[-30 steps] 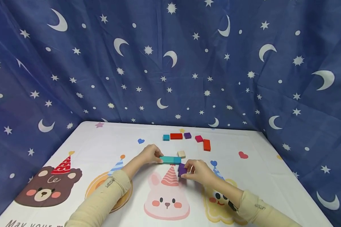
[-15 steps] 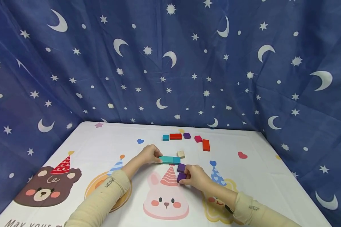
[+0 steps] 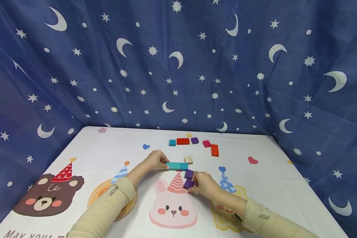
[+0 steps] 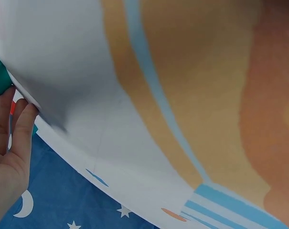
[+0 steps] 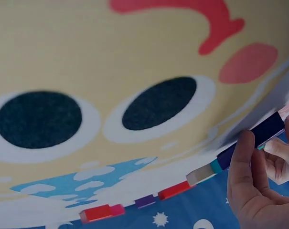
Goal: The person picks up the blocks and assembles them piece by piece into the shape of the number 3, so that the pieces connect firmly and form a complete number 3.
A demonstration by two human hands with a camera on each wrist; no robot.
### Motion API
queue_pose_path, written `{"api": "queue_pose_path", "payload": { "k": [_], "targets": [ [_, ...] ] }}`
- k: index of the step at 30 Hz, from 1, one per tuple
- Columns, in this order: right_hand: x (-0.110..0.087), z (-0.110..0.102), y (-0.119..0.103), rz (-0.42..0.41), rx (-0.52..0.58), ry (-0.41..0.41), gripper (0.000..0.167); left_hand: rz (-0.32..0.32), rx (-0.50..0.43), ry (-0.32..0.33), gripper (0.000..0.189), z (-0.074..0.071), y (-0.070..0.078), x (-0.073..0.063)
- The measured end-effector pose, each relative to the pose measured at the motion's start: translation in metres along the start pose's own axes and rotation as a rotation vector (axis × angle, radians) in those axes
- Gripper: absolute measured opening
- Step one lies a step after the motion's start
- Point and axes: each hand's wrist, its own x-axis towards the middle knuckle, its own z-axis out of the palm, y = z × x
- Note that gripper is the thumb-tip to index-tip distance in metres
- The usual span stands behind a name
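Observation:
In the head view my left hand (image 3: 156,160) pinches the left end of a long teal block (image 3: 173,166). A blue cube (image 3: 183,166) touches that block's right end. Just below the cube lies a purple block (image 3: 188,174), and a second, slightly turned purple block (image 3: 188,184) sits nearer to me. My right hand (image 3: 205,185) pinches this nearer one by its right side. The right wrist view shows the held purple block (image 5: 269,130) between thumb and finger. In the left wrist view, fingers of my left hand (image 4: 13,148) touch the teal block (image 4: 0,74) at the frame's edge.
A plain wooden cube (image 3: 188,160) lies behind the blue cube. Farther back are a blue cube (image 3: 172,142), a red block (image 3: 182,141), a purple block (image 3: 194,140), a pink block (image 3: 206,143) and another red block (image 3: 215,150). A starry curtain (image 3: 178,82) hangs behind the table.
My right hand has moved slightly toward me with the nearer purple block, which has turned a little. The two purple blocks now both show. My left hand stays at the teal block.

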Motion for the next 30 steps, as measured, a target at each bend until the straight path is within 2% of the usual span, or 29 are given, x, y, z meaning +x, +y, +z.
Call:
{"api": "queue_pose_path", "payload": {
  "k": [7,15,22,30],
  "targets": [
    [0.003,-0.0012,0.0015,0.023,-0.014,0.023,0.036,0.01,-0.005,0.001,0.021,-0.0008,0.0037,0.0031],
    [0.0049,-0.0015,0.0017,0.022,0.014,0.01,0.033,-0.006,-0.005,-0.004,0.021,-0.0009,0.0034,0.0019],
    [0.0073,-0.0025,0.0008,0.061,0.044,-0.001,0.031,0.01,-0.003,0.002,0.021,-0.0023,0.0024,0.0006],
    [0.0075,-0.001,0.0011,0.051,0.054,-0.01,0.03,0.02,-0.003,-0.003,0.022,-0.001,-0.0013,-0.0011]
  ]
}}
